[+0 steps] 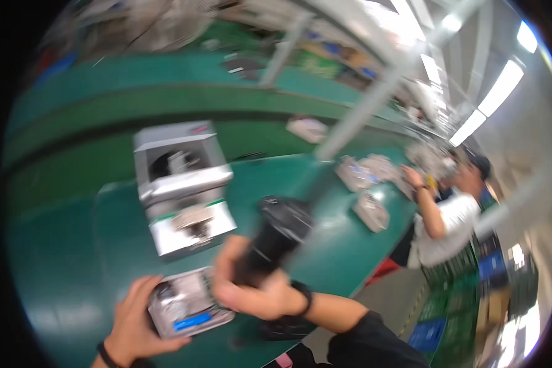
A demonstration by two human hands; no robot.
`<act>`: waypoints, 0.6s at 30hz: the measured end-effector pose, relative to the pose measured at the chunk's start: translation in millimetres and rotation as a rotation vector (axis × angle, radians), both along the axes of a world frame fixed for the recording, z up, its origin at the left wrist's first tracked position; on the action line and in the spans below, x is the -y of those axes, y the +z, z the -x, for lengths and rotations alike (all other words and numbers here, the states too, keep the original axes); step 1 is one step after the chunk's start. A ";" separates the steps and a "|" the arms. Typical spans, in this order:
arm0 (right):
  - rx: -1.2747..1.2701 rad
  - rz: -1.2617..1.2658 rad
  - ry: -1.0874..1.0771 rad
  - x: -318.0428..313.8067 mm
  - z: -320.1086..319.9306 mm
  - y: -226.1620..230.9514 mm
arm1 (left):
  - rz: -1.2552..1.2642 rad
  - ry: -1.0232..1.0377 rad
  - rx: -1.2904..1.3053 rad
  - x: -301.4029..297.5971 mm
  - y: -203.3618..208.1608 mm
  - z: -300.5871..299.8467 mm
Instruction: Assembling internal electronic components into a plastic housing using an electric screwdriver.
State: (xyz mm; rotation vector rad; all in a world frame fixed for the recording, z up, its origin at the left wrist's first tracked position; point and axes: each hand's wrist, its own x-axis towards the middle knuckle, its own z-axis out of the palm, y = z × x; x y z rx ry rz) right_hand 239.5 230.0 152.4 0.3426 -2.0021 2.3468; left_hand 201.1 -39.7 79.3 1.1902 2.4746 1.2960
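Note:
My left hand [132,325] grips the left end of a shallow pale housing [193,303] with rounded corners. Inside it are a blue strip [192,321] and small parts too blurred to name. Over the housing's right end, my right hand [257,291] is wrapped round a thick black hand-held tool [279,230], which looks like a cordless screwdriver. Its wide end tilts up and away to the right; my hand hides its lower end, so contact with the housing cannot be told. Just beyond the housing sits a white box [168,242] with metal pieces [195,222] in it.
A grey box [184,184] holding dark parts stands behind the white one. Several pale housings [371,208] lie to the right on the green bench [61,257]. A grey post [368,101] slants above. At far right are a co-worker [451,218] and stacked crates [460,300].

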 end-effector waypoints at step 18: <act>0.370 0.251 -0.373 -111.1 63.8 -62.9 | -0.139 0.157 0.241 116.1 11.7 70.0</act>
